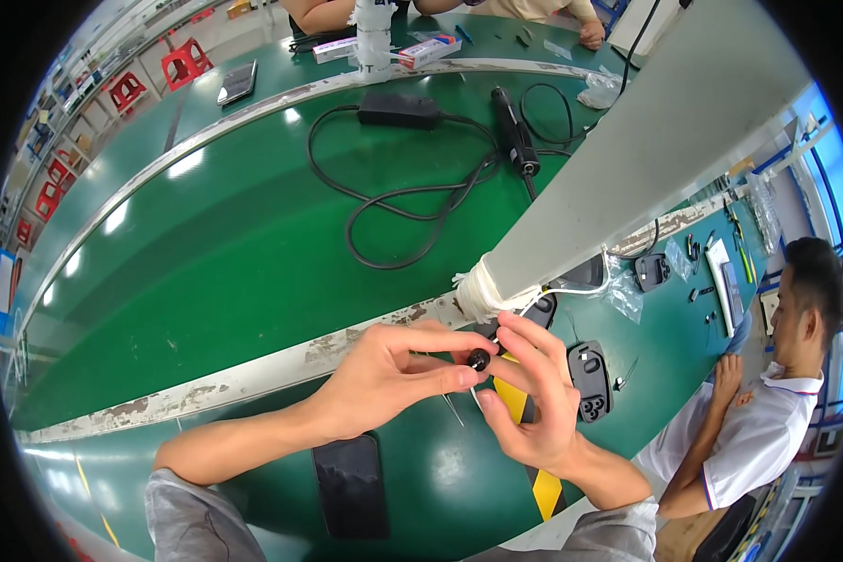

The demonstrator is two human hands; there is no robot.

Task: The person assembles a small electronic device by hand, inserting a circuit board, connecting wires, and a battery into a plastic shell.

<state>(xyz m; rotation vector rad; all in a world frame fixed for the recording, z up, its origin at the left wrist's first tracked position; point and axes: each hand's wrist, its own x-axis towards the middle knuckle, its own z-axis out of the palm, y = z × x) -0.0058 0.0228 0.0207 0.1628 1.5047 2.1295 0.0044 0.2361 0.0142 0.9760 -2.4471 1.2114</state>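
Green table (244, 281) fills the head view, crossed by a worn white metal rail (206, 398), with red stools (185, 64) beyond at the upper left. Near the middle, just on the near side of the rail, the left hand (393, 370) has its grip closed, thumb and fingertips pinching a small glossy black round piece (479, 360). Right beside it, the right hand (543, 407) curls its fingers toward the piece, thumb and index finger apart; whether its grip has hold of anything, I cannot tell. Black-and-yellow striped tape (547, 493) runs beneath that hand, and a black case with compartments (590, 382) lies just to its right. Under the left forearm lies a dark smartphone (350, 489). Across the rail, a black power adapter (398, 110) rests with its cable (365, 199) looped. One co-worker (768, 440) in a white shirt sits at the right.
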